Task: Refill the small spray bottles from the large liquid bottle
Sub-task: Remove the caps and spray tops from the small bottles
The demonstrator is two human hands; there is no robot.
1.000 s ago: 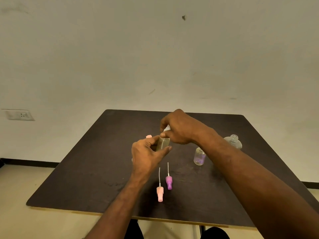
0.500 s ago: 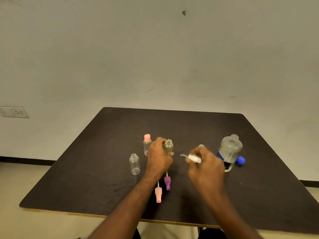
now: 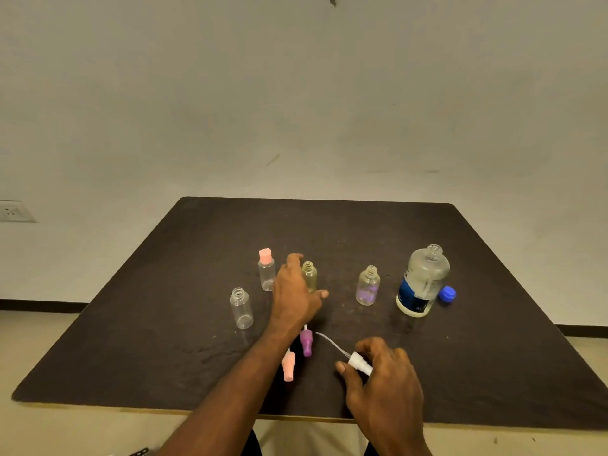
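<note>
Your left hand (image 3: 296, 296) rests beside the yellowish bottle (image 3: 309, 275), which stands open-necked on the desk (image 3: 493, 373); your fingers curl round its left side and your thumb juts out below it, though whether you grip it firmly cannot be told; your right hand (image 3: 381, 380) sits near the front edge, pinching the white sprayer (image 3: 360, 363) between thumb and fingers, its thin tube (image 3: 329, 341) lying out toward the upper left, just above or on the desk. Between your hands lie the purple sprayer (image 3: 306, 343) and the pink sprayer (image 3: 288, 366), partly under your left forearm. Left of your left hand stands the pink-capped bottle (image 3: 266, 273), and nearer you a clear bottle (image 3: 241, 308) with no top. To the right of the yellowish bottle, well apart from both hands, stands a bottle with a purple tint (image 3: 367, 286), also uncapped; farther right is the large bottle (image 3: 422, 281), upright, open, with its blue cap (image 3: 447, 294) just beside its base.
</note>
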